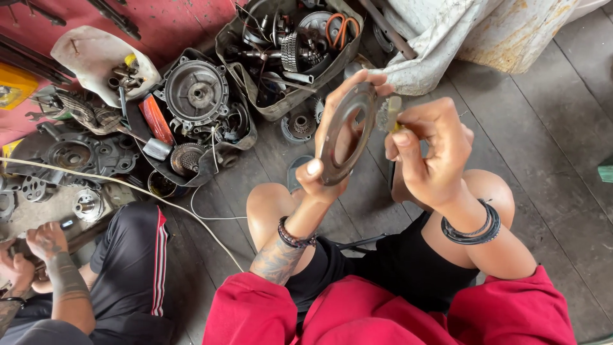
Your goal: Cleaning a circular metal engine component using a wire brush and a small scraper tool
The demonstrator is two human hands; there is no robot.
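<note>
While my left hand (332, 137) pinches the metal ring plate (348, 134) by its rim | right hand (424, 150) grips a small brush (388, 114) beside it | risk: thin pinch, brushing pressure could twist the plate loose.

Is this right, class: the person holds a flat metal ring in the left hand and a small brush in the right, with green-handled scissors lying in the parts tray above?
One detail is wrong. The scissors have orange handles, not green, as the head view shows. The left hand does hold the flat metal ring, the right hand the small brush, and the scissors lie in the parts tray.
</note>
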